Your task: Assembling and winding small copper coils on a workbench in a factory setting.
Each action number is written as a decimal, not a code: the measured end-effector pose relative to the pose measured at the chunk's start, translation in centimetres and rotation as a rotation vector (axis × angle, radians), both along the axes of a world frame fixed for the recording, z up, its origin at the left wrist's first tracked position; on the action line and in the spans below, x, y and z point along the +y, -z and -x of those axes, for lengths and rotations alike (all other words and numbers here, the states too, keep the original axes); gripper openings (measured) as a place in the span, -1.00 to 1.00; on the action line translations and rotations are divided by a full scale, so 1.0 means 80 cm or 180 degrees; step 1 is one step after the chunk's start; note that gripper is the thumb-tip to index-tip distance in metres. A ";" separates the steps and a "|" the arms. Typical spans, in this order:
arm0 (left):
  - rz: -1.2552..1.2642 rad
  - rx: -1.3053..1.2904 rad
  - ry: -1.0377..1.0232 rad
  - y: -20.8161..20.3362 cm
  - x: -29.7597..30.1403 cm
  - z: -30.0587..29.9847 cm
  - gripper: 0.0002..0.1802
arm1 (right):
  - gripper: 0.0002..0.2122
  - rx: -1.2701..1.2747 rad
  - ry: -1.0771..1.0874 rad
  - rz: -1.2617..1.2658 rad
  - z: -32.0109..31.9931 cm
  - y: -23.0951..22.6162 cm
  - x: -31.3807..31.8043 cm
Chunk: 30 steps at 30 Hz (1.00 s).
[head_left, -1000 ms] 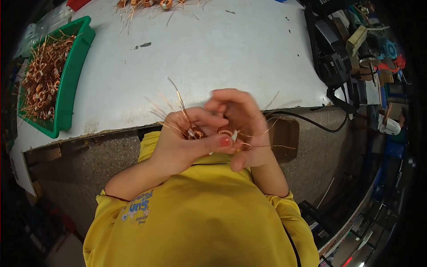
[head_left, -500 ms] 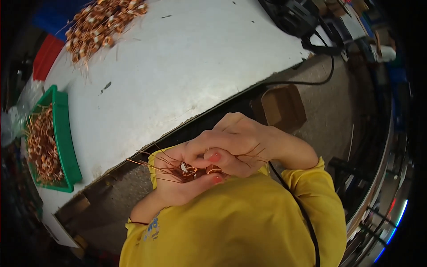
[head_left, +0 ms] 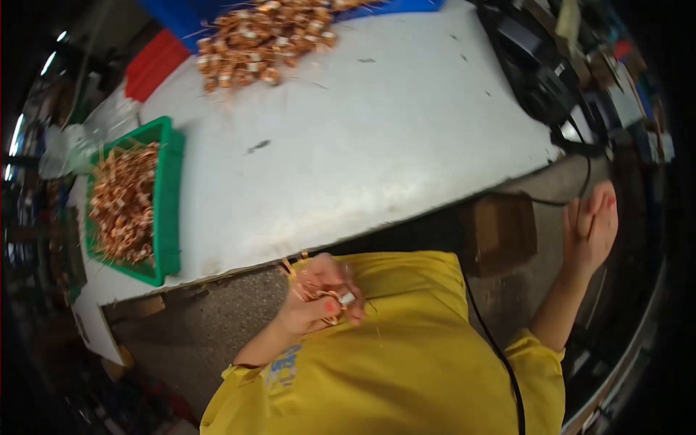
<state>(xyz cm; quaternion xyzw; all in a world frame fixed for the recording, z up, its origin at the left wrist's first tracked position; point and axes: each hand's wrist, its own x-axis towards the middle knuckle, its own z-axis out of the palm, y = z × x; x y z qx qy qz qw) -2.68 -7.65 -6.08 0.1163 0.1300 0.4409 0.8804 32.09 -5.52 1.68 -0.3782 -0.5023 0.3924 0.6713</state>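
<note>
My left hand [head_left: 317,292] is closed around a small bundle of copper wire coils [head_left: 319,291] with a white piece showing, held against my yellow shirt just below the table's front edge. Thin copper leads stick out above the fingers. My right hand [head_left: 591,228] is stretched out to the right, away from the table, with straight fingers and nothing in it, near a brown cardboard box [head_left: 499,230] under the table corner.
A white table [head_left: 348,145] carries a green tray [head_left: 168,210] full of copper coils on the left and a loose pile of copper coils [head_left: 264,36] at the back. Dark equipment and a black cable [head_left: 551,94] sit at the right edge. Blue and red bins lie behind.
Both hands held the coil bundle together before. Now my right hand has let go and swung out to the right, while my left keeps the bundle. The view has tilted.
</note>
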 end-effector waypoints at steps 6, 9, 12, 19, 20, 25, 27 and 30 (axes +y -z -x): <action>-0.0483 0.0144 0.0243 -0.038 0.036 -0.010 -0.84 | -0.83 -0.0445 -0.0179 0.0591 0.104 -0.007 0.084; -0.0925 0.1159 -0.0042 -0.043 0.061 0.020 -0.92 | -0.79 -0.1842 -0.0899 0.0142 0.166 -0.019 0.122; -0.1373 0.3013 -0.1406 -0.062 0.092 0.010 -0.91 | -0.89 -0.2935 -0.1111 -0.0012 0.219 -0.025 0.158; -0.3332 0.4749 -0.2312 -0.023 0.127 0.031 -0.93 | -0.88 -0.4263 0.0152 -0.1719 0.310 0.031 0.258; -0.3362 0.4875 -0.2248 -0.020 0.126 0.034 -0.92 | -0.85 -0.4347 0.0545 -0.2158 0.321 0.043 0.270; -0.2593 0.4669 -0.2010 -0.016 0.129 0.036 -0.88 | -0.77 -0.5237 0.0833 -0.1575 0.348 0.070 0.292; -0.3146 0.4728 -0.2249 -0.007 0.134 0.045 -0.85 | -0.79 -0.5147 0.1151 -0.1843 0.356 0.080 0.295; -0.2807 0.4887 -0.2055 -0.015 0.130 0.045 -0.86 | -0.78 -0.5072 0.1349 -0.2282 0.346 0.079 0.286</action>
